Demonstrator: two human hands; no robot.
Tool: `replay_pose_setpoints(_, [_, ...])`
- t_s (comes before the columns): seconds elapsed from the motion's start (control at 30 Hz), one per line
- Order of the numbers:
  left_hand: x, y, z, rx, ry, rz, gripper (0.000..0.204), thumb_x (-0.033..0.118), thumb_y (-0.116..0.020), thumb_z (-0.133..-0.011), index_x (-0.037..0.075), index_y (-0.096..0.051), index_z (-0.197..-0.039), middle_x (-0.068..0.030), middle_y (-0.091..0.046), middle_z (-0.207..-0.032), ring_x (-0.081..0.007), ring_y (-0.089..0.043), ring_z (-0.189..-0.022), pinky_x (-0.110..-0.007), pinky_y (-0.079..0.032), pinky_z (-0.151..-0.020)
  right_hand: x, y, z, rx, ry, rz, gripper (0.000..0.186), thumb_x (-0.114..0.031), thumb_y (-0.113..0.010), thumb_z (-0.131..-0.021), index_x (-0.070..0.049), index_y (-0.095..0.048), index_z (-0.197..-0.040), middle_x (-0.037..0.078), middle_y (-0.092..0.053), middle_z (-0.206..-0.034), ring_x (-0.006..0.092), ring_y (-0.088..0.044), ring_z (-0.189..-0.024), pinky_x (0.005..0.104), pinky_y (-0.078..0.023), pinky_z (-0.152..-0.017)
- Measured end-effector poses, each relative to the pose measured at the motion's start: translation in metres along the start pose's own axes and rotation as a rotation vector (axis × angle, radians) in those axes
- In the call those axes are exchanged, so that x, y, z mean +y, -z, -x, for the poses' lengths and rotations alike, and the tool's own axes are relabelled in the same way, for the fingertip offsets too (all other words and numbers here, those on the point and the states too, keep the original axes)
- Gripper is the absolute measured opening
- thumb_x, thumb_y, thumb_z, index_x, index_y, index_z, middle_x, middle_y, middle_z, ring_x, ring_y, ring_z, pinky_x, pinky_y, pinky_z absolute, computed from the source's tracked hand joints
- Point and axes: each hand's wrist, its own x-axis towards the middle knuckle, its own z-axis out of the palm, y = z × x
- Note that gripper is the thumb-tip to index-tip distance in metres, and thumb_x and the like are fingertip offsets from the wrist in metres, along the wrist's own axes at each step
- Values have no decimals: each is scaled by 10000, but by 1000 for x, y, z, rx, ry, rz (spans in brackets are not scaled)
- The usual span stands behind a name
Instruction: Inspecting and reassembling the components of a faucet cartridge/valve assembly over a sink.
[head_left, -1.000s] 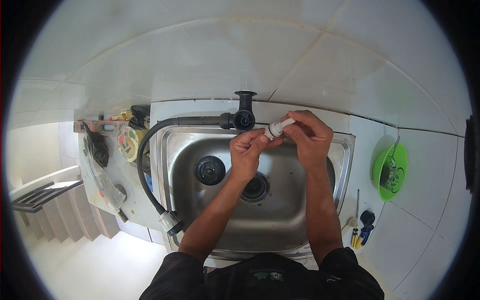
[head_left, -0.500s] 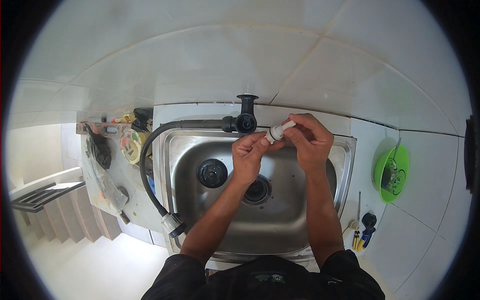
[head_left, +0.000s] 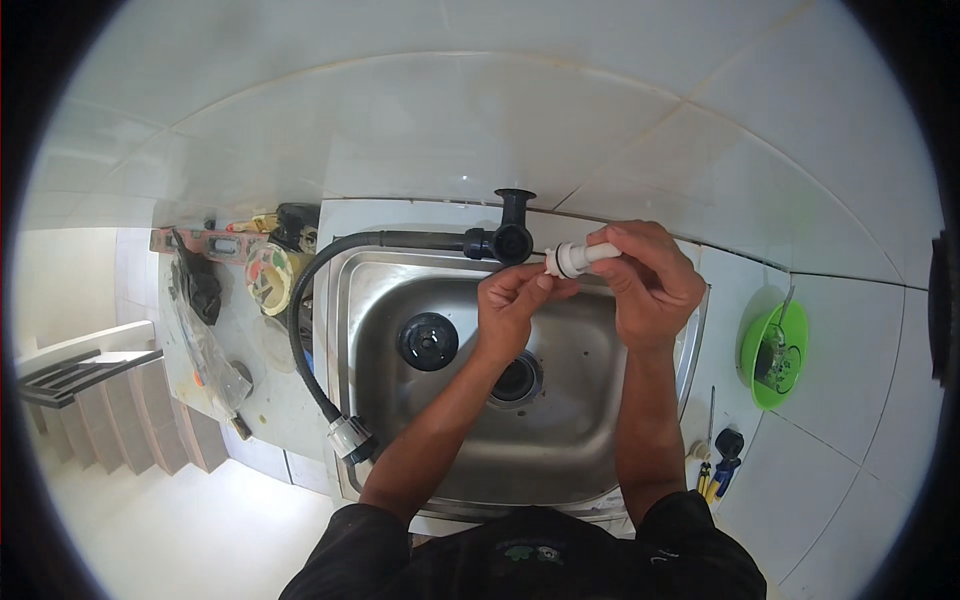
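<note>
A white plastic valve cartridge (head_left: 572, 259) with a black sealing ring lies nearly level above the back of the steel sink (head_left: 570, 440). My right hand (head_left: 655, 290) grips its narrow stem between thumb and fingers. The thumb and forefinger of my left hand (head_left: 508, 310) are pinched at its wider left end. Just left of the cartridge, a black tap body (head_left: 513, 242) sticks out from the wall, its round top opening uncovered. From it a black flexible hose (head_left: 303, 310) curves left and down to a grey-and-black end fitting (head_left: 351, 439).
In the sink sit a black round strainer (head_left: 428, 341) and the drain hole (head_left: 516, 380). Left on the counter lie a red level (head_left: 205, 243), a tape roll (head_left: 275, 280) and plastic bags (head_left: 212, 340). To the right stand a green bowl (head_left: 775, 355) and pliers (head_left: 722, 478).
Both hands have shifted slightly right with the cartridge. It has turned from slanting to nearly level, and its black ring now shows plainly. The view has moved a little too.
</note>
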Motion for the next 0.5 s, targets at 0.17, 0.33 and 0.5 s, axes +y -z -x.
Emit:
replay_pose_setpoints(0.17, [-4,0,-1,-43,-25,61,224,113,-578,-933,-58,-631,-1069,-165,-687,-952,-240,-678,-896,-356,-550,-837,-2,-10,-17,-75,22,90,249,94,-702,-742,17,-682,-979,151,-672,-937,172,-662,-785,229,-516,-617])
replay_pose_setpoints(0.33, [1,-1,1,-42,-39,33,216,109,-576,-933,-59,-631,-1057,-164,-690,-939,-235,-677,-896,-359,-552,-836,0,-20,-25,-137,40,173,256,90,-703,-726,3,-697,-967,124,-681,-891,168,-657,-762,238,-512,-619])
replay_pose_setpoints(0.5, [3,-3,2,-43,-38,11,211,103,-578,-931,-59,-631,-1056,-160,-690,-935,-234,-676,-903,-360,-550,-841,9,-23,-25,-126,-5,158,270,84,-706,-724,8,-697,-983,121,-677,-886,161,-650,-771,241,-513,-647])
